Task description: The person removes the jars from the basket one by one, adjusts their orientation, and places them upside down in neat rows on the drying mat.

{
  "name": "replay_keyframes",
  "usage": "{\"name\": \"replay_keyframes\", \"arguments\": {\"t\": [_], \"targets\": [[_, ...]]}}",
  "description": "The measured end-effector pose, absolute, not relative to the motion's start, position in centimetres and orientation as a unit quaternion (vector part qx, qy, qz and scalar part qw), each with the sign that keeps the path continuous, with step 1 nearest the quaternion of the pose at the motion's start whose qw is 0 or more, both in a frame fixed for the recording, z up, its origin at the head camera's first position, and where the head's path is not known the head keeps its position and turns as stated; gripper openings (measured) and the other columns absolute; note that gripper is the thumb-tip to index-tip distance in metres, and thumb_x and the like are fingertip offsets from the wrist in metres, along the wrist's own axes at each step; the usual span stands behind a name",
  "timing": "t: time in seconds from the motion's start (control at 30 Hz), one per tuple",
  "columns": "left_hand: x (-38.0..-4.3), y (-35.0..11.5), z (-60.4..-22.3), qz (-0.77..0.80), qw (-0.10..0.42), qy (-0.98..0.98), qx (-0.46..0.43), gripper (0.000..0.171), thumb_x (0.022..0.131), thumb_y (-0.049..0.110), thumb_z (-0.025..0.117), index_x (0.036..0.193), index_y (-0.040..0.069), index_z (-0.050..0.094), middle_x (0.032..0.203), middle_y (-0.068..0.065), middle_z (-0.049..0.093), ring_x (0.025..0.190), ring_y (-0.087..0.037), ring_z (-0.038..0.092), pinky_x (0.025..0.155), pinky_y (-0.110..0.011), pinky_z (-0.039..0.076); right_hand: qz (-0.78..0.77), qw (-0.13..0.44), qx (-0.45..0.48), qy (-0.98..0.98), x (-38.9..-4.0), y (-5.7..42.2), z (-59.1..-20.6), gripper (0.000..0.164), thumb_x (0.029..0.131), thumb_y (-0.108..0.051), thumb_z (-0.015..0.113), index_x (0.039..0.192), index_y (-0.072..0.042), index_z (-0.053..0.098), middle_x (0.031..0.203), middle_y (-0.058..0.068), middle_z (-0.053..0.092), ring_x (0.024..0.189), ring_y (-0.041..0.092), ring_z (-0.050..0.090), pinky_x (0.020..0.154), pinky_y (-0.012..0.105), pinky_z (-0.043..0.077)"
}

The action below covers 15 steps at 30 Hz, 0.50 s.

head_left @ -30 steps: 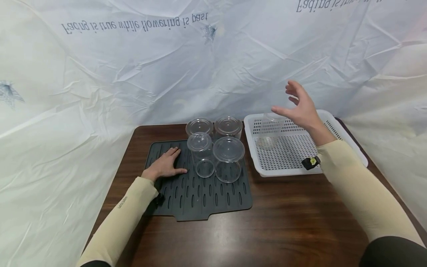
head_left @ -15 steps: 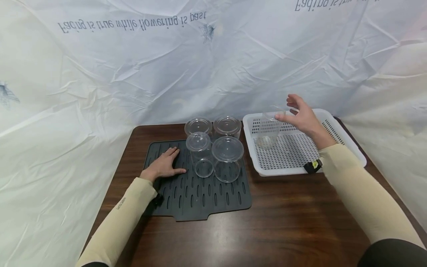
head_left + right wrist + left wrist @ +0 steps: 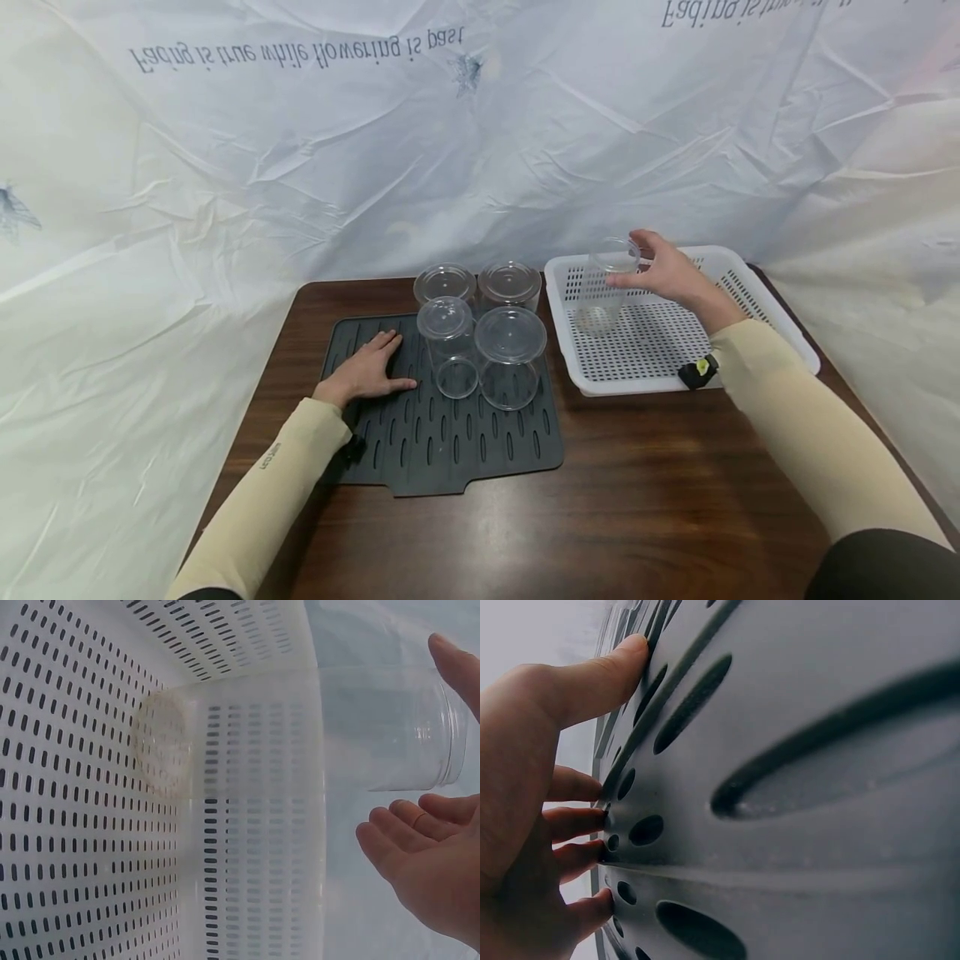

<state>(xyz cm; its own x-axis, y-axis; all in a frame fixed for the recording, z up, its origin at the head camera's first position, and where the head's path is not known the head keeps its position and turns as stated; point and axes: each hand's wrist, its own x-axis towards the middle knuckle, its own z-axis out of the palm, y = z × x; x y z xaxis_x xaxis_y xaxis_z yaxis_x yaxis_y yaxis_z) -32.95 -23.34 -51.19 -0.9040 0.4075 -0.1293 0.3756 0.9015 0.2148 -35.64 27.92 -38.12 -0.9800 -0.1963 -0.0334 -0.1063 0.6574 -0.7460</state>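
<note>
A tall clear jar [image 3: 600,296] stands upright at the left end of the white perforated basket [image 3: 637,385]. My right hand [image 3: 671,275] is at its upper part, thumb and fingers spread on either side of the rim. From the right wrist, the jar [image 3: 367,727] shows no lid at its mouth, and a gap shows between it and the fingers [image 3: 397,829]. With fingers spread flat, my left hand [image 3: 367,371] rests on the dark slotted mat [image 3: 427,467]. Beside its thumb are a narrow clear jar [image 3: 452,354] and a wider clear jar [image 3: 512,337].
Behind those two, a back left jar [image 3: 446,285] and a back right jar [image 3: 510,283] stand close together, near the basket's left side. Mat and basket lie on a brown wooden table [image 3: 637,500]. A white printed sheet [image 3: 480,167] hangs behind.
My right hand has come down and to the left, from above the basket to the jar's rim. The jar tilted slightly meanwhile. My left hand has stayed on the mat.
</note>
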Motion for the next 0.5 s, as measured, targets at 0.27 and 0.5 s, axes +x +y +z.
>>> {"name": "replay_keyframes", "arguments": {"t": [0.27,0.5], "targets": [[-32.9,-23.4,-51.0,0.093,0.088,0.972,0.198,0.102,0.084,0.067,0.062,0.154,0.002,0.025,0.161,-0.020,0.018,0.148,-0.040,0.016,0.116,-0.058,0.024,-0.420,0.081,-0.096,0.899,-36.5,28.3,-38.8,0.108,0.078,-0.033,0.083,0.155,-0.003,0.014,0.152,0.026,0.030,0.141,0.043,0.031,0.106,0.060,0.037],[-33.0,-23.4,-51.4,0.093,0.093,0.971,0.198,0.103,0.083,0.068,0.061,0.155,0.004,0.024,0.161,-0.019,0.017,0.149,-0.039,0.015,0.116,-0.057,0.023,-0.426,0.100,-0.106,0.893,-37.0,28.6,-39.4,0.097,0.078,-0.027,0.084,0.151,-0.001,0.026,0.151,0.023,0.034,0.134,0.040,0.038,0.101,0.057,0.041]]}}
